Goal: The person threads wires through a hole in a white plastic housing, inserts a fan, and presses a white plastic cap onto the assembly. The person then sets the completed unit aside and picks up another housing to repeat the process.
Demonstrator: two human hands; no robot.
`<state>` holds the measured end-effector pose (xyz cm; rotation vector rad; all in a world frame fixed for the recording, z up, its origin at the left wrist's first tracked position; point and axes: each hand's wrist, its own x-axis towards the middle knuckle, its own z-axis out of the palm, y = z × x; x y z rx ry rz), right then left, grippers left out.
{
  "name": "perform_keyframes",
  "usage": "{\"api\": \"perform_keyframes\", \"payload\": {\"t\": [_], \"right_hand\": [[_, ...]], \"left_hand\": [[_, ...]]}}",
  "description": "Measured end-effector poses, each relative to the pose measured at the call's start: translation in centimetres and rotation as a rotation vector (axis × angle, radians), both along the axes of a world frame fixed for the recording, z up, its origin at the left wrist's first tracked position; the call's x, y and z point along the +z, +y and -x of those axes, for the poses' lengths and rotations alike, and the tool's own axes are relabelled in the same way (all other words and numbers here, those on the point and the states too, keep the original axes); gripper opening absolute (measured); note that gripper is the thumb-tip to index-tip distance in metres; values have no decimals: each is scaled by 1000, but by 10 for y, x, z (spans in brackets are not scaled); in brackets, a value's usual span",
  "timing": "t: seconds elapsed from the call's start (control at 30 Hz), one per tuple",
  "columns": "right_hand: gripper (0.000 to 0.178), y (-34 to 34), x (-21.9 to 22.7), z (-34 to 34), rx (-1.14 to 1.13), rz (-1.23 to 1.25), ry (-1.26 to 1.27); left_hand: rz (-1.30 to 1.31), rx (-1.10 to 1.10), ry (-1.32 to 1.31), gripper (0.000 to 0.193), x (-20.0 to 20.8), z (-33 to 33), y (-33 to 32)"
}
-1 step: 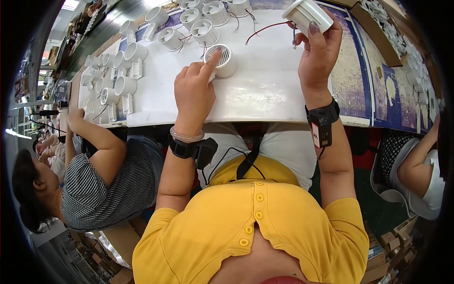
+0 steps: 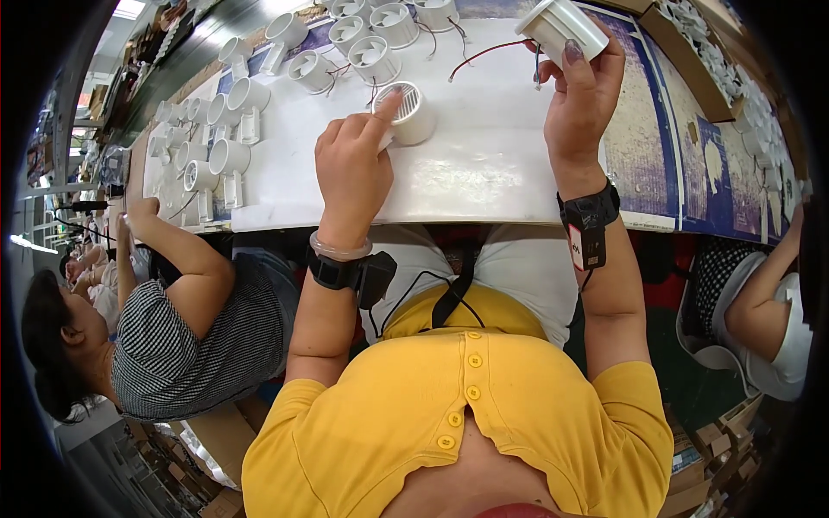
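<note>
Head view shows our left hand (image 2: 352, 173) at upper centre, fingers curled, forefinger touching a white finned housing (image 2: 408, 112) on the white counter (image 2: 484, 173). Our right hand (image 2: 580, 104) grips another white cylindrical housing (image 2: 563, 28) at the upper right, off the counter.

The scene was brightly and evenly lit from overhead, with a ceiling lamp (image 2: 129, 9) glowing at the upper left rim and a second bright streak (image 2: 30, 244) flaring at the far left edge. The white table (image 2: 484, 164) was close to washed out, shadows under the hands were soft and faint, and the middle stayed sharp. Strong fisheye bending curved the table edges, and a black vignette swallowed the corners, where detail turned smeared and dim
</note>
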<state>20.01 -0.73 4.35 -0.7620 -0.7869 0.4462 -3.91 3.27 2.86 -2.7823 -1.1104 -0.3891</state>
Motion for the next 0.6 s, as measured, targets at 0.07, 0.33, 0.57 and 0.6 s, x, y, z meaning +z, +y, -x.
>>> {"api": "perform_keyframes", "payload": {"t": [0.07, 0.33, 0.57, 0.6], "right_hand": [[44, -3, 4, 4, 34, 6, 38], [43, 2, -18, -3, 85, -65, -188], [45, 3, -23, 7, 153, -44, -326], [45, 3, -23, 7, 164, -33, -311]], "left_hand": [[250, 53, -385, 64, -2, -2, -1], [1338, -54, -1353, 60, -10, -17, -4], [1348, -137, -1441, 62, -8, -21, -5], [1335, -153, -1454, 63, -9, -22, -5]]}}
